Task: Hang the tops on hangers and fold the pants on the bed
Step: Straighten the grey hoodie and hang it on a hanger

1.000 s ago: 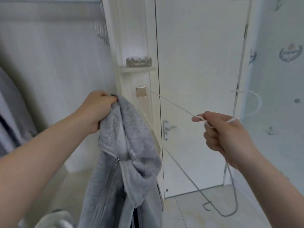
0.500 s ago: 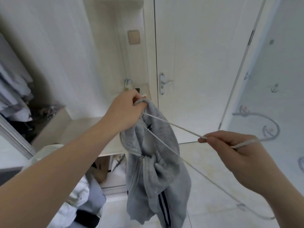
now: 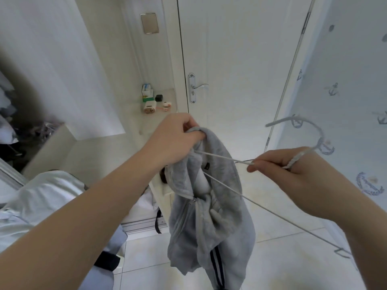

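A grey zip-up hoodie (image 3: 211,218) with dark stripes hangs in mid-air from its collar. My left hand (image 3: 173,141) grips that collar at the top. My right hand (image 3: 291,174) pinches a thin grey wire hanger (image 3: 222,156) at its neck, below the hook (image 3: 310,126). One arm of the hanger runs left into the hoodie's neck opening, just under my left hand. The other arm slants down to the right past my wrist.
A white door (image 3: 230,59) with a metal handle (image 3: 199,86) stands ahead. A ledge (image 3: 161,120) left of it carries small items. Folded pale clothes (image 3: 41,197) lie at lower left. A wardrobe with hanging clothes (image 3: 6,114) is at far left. Tiled floor (image 3: 272,258) below.
The view has tilted further down. The hanger's arm has gone deeper into the hoodie's neck, and both hands have stayed gripping their things.
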